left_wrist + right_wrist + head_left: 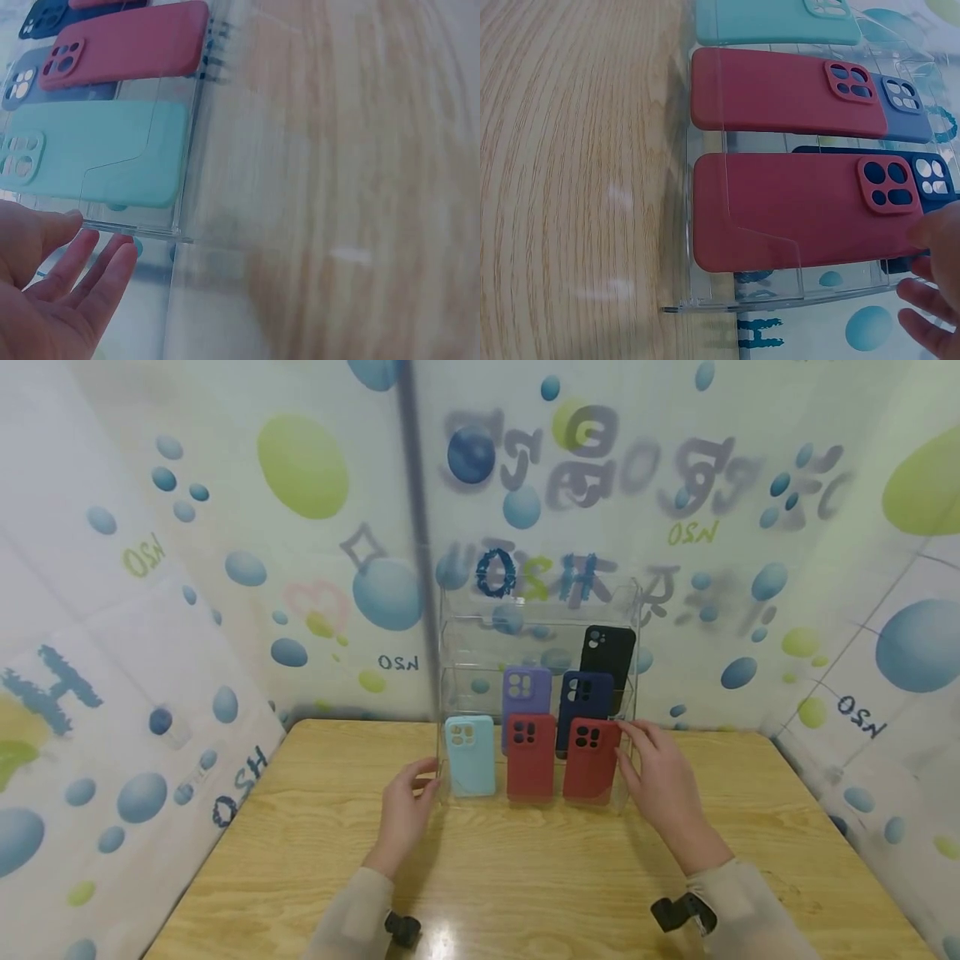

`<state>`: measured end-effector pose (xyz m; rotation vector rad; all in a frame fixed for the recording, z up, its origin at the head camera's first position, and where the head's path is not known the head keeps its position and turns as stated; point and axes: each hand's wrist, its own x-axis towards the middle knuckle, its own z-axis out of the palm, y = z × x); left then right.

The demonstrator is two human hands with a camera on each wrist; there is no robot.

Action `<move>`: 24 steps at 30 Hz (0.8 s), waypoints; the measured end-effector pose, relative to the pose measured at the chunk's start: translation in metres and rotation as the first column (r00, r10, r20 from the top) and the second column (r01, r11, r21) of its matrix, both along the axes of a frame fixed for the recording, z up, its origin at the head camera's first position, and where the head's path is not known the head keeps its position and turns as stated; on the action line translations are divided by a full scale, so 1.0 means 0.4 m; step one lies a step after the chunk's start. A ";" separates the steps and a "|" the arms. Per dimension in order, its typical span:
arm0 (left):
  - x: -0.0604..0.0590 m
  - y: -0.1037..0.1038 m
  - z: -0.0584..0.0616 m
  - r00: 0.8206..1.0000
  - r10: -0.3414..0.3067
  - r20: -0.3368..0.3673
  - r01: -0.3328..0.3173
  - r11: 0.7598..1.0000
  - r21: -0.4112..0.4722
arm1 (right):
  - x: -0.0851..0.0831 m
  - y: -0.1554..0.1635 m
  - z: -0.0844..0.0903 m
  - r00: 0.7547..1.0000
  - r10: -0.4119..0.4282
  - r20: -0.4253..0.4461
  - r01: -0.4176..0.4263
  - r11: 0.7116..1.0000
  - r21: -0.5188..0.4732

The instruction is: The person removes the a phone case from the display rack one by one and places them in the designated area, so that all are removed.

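Squaring rightmost red case (591, 766), front tier of clear rack (468, 693), seemed step in hand. Left hand (405, 810) relaxed at rack's side; right hand (663, 778) touched case's upper corner, couldn't tell if pinching. I judged light, even pressure best.

Beige sleeves (352, 910) carry small black wrist cameras (403, 929).

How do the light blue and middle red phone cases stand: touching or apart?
Apart: the head view shows a clear gap between the light blue case and middle red case.
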<state>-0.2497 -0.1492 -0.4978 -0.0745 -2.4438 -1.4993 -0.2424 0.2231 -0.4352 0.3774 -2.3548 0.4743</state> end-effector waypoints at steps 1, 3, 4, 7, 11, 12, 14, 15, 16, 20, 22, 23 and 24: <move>0.000 -0.001 0.001 1.000 0.003 0.008 -0.003 1.000 0.016 | -0.001 -0.002 0.000 1.000 0.000 0.005 0.000 1.000 -0.013; 0.000 -0.003 0.002 1.000 0.008 0.023 -0.009 0.999 0.040 | -0.002 -0.005 0.002 1.000 0.003 0.020 -0.002 0.999 -0.046; 0.000 -0.003 0.002 1.000 0.008 0.025 -0.010 0.999 0.047 | -0.003 -0.007 0.002 1.000 0.004 0.027 -0.002 0.998 -0.065; -0.001 -0.006 0.001 0.999 0.008 0.031 -0.009 0.998 0.061 | -0.005 -0.013 0.006 0.999 0.010 0.046 -0.004 0.993 -0.120; -0.003 -0.010 -0.002 1.000 0.002 0.030 -0.004 0.997 0.076 | -0.011 -0.015 0.011 0.998 0.019 0.062 -0.008 0.985 -0.171; -0.004 -0.011 -0.002 1.000 -0.004 0.020 0.002 0.997 0.078 | -0.013 -0.014 0.012 0.998 0.022 0.062 -0.010 0.983 -0.182; -0.005 -0.014 -0.004 1.000 -0.017 0.006 0.016 0.997 0.077 | -0.016 -0.011 0.014 0.998 0.032 0.061 -0.019 0.979 -0.204; -0.006 -0.016 -0.005 1.000 -0.024 -0.005 0.025 0.997 0.073 | -0.017 -0.010 0.014 0.998 0.036 0.058 -0.023 0.977 -0.212; -0.007 -0.017 -0.006 0.999 -0.033 -0.019 0.034 0.997 0.064 | -0.017 -0.009 0.015 0.998 0.042 0.057 -0.029 0.975 -0.220; -0.009 -0.024 -0.008 0.999 -0.046 -0.027 0.047 0.998 0.047 | -0.012 -0.008 0.021 0.997 0.066 0.045 -0.054 0.972 -0.227; -0.010 -0.026 -0.009 0.998 -0.052 -0.030 0.053 0.998 0.038 | -0.004 -0.011 0.031 0.997 0.069 0.032 -0.060 0.972 -0.229; -0.011 -0.027 -0.009 0.998 -0.051 -0.023 0.052 0.998 0.039 | 0.001 -0.013 0.038 0.997 0.070 0.022 -0.063 0.971 -0.233; -0.011 -0.029 -0.009 0.998 -0.053 -0.023 0.054 0.998 0.040 | 0.007 -0.016 0.046 0.997 0.071 0.011 -0.066 0.969 -0.239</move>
